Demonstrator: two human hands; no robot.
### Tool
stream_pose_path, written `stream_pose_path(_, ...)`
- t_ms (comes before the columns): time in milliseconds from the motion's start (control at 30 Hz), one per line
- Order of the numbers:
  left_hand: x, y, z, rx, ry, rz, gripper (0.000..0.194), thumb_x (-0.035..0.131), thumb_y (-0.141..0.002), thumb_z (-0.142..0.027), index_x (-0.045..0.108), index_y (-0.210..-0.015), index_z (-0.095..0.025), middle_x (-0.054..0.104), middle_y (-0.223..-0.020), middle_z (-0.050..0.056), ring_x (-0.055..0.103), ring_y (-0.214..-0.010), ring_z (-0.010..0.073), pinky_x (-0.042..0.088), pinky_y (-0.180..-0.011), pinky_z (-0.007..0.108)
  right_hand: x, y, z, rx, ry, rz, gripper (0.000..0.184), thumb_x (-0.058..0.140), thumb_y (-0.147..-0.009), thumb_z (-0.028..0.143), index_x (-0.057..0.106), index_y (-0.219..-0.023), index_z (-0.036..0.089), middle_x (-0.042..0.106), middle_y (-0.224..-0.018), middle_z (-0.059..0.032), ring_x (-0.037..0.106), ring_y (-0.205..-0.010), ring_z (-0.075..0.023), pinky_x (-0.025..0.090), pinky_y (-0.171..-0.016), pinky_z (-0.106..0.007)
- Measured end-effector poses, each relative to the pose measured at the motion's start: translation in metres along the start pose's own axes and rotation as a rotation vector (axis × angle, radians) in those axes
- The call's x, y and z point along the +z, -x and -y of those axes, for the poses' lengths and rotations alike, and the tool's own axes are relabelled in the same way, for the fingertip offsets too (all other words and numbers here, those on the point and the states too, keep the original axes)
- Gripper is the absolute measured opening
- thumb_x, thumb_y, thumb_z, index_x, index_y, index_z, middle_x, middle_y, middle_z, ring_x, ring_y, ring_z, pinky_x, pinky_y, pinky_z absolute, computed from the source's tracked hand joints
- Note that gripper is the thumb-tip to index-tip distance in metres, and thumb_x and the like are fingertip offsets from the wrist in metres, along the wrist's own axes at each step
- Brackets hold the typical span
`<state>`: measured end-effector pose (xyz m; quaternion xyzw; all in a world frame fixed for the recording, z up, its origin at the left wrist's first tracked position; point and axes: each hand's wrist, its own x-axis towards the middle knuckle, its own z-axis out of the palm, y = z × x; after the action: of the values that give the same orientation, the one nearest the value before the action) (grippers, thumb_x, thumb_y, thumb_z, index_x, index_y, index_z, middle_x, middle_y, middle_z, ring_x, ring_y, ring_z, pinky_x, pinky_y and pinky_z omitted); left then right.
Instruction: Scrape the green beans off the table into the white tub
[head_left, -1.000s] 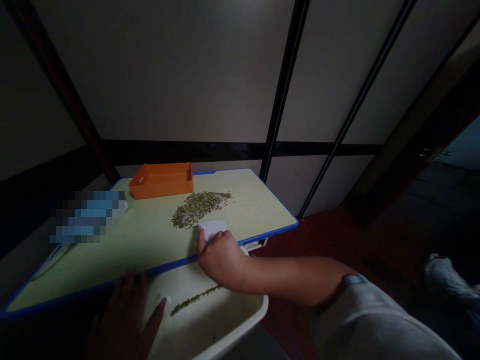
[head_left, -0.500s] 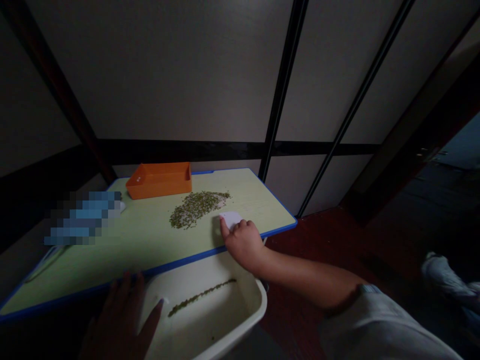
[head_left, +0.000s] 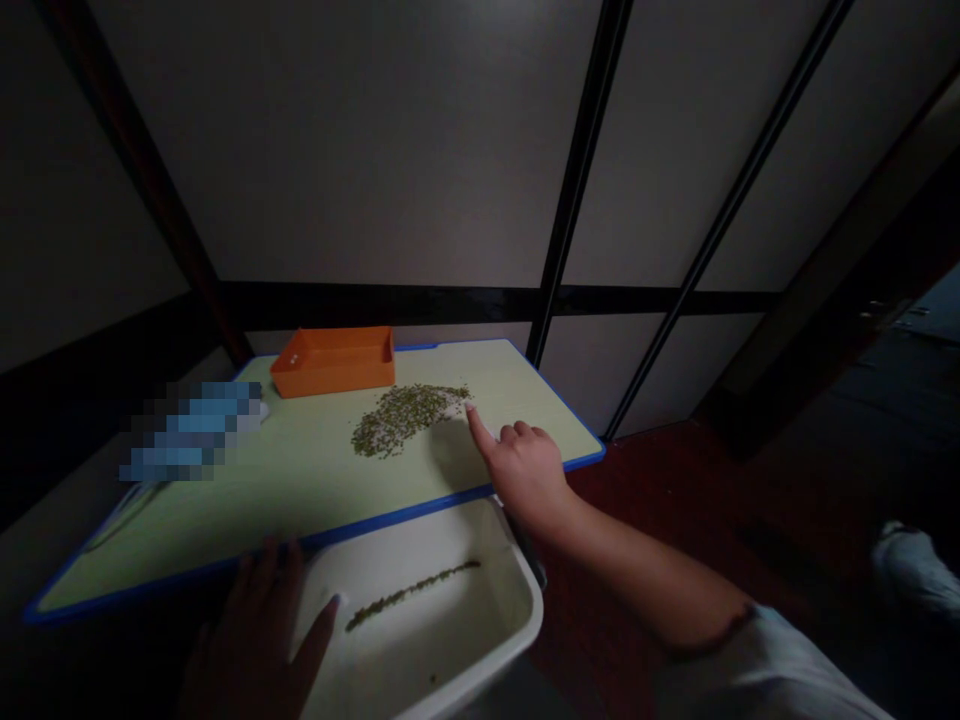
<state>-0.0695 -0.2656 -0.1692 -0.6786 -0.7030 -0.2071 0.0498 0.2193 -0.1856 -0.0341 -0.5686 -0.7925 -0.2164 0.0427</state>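
Observation:
My right hand (head_left: 525, 470) is over the near right part of the pale green tabletop, index finger stretched toward the pile. Only a sliver of the white card (head_left: 494, 434) in its closed grip shows; the hand hides the rest. Left of that fingertip, small green beans or seeds (head_left: 405, 415) lie spread in a pile with a whitish patch. My left hand (head_left: 259, 630), dark and in shadow, is at the left side of a white tub (head_left: 534, 610), thumb inside and fingers outside its wall. Inside the tub runs a thin line of green beans or seeds (head_left: 412, 592).
An orange open box (head_left: 334, 378) stands at the back left of the blue-edged table (head_left: 300, 480). A blurred-out blue object (head_left: 195, 430) and a cable lie at the left. Panelled walls rise behind. Part of a person's leg or shoe (head_left: 911, 570) shows at far right.
My right hand has moved right and slightly away from me, and the card has turned mostly out of sight behind it. My left hand and the tub stay together. The pile looks about the same.

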Motion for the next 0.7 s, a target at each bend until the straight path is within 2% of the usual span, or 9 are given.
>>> stream_pose_path(133,-0.003,0.000,0.002,0.003,-0.021,0.016,0.061,0.033,-0.079,-0.047,0.045,-0.132,-0.019,0.046,-0.145,0.014,0.031,-0.142,0.0318,0.034,-0.109,0.057,-0.003,0.006,0.032,-0.249,-0.069,-0.048,0.057,0.038,-0.092,0.013,0.028,-0.148,0.017,0.067,-0.081,-0.0135,0.064,-0.076,-0.0246,0.048,-0.060,-0.035)
stream_pose_path(267,-0.007,-0.001,0.001,0.039,-0.023,0.030,0.059,0.033,-0.079,-0.045,0.047,-0.129,-0.019,0.049,-0.143,0.014,0.032,-0.141,0.0322,0.034,-0.108,0.058,0.005,0.005,0.058,-0.371,-0.123,-0.084,0.052,0.037,-0.092,0.015,0.033,-0.144,0.014,0.067,-0.082,-0.0143,0.063,-0.074,-0.0249,0.047,-0.057,-0.035)
stream_pose_path(467,-0.004,-0.001,-0.001,0.023,-0.030,-0.015,0.062,0.036,-0.078,-0.047,0.044,-0.133,-0.019,0.049,-0.142,0.016,0.032,-0.141,0.0335,0.035,-0.107,0.058,0.012,-0.006,0.067,-0.354,-0.141,-0.102,0.050,0.037,-0.092,0.015,0.037,-0.142,0.011,0.068,-0.084,-0.0166,0.064,-0.075,-0.0265,0.047,-0.057,-0.036)
stream_pose_path(633,0.000,0.001,0.005,0.009,-0.037,0.014,0.064,0.033,-0.080,-0.047,0.040,-0.136,-0.019,0.047,-0.144,0.015,0.030,-0.142,0.0318,0.035,-0.108,0.057,0.013,-0.010,0.062,-0.302,-0.134,-0.054,0.049,0.036,-0.093,0.015,0.037,-0.142,0.011,0.069,-0.087,-0.0190,0.065,-0.077,-0.0266,0.047,-0.059,-0.037)
stream_pose_path(700,0.003,0.001,0.007,0.045,-0.042,0.036,0.065,0.032,-0.080,-0.047,0.037,-0.138,-0.017,0.045,-0.145,0.016,0.027,-0.144,0.0334,0.035,-0.108,0.059,0.015,-0.012,0.059,-0.272,-0.130,-0.035,0.050,0.036,-0.093,0.015,0.036,-0.143,0.011,0.069,-0.087,-0.0196,0.065,-0.078,-0.0267,0.047,-0.059,-0.037)
